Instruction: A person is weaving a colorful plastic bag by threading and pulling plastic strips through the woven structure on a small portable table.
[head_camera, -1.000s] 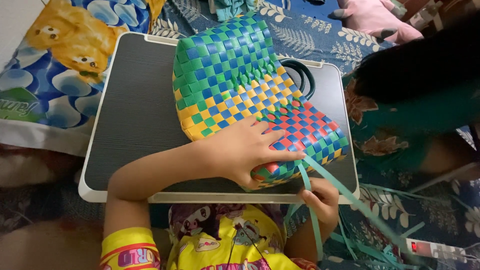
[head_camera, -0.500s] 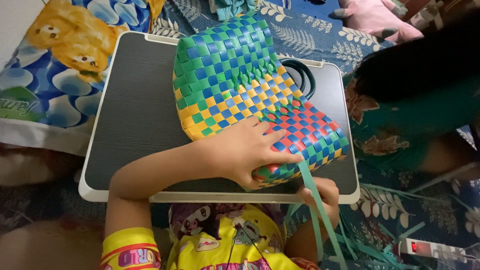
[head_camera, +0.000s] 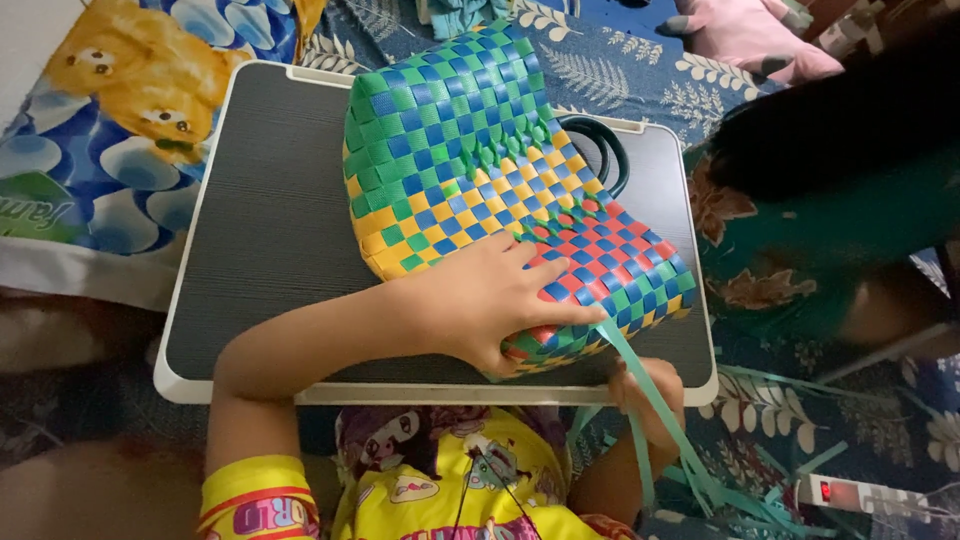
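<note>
A woven basket (head_camera: 480, 170) of green, blue, yellow and red plastic strips lies on its side on a small dark lap table (head_camera: 270, 220). My left hand (head_camera: 490, 300) is pressed flat on the basket's near red and green end, holding it down. My right hand (head_camera: 650, 395) is below the table's front edge, closed around teal plastic strips (head_camera: 650, 400) that run up into the basket's corner. The strips trail down past my hand.
A dark ring-shaped handle (head_camera: 600, 150) shows behind the basket. Another person in dark green clothing (head_camera: 840, 220) sits at the right. Loose teal strips (head_camera: 760, 480) and a white power strip (head_camera: 860, 492) lie at lower right. A printed pillow (head_camera: 110, 120) lies left.
My right hand has drawn the teal strips down and a little to the right, so they run straighter from the basket. My left hand stays on the basket.
</note>
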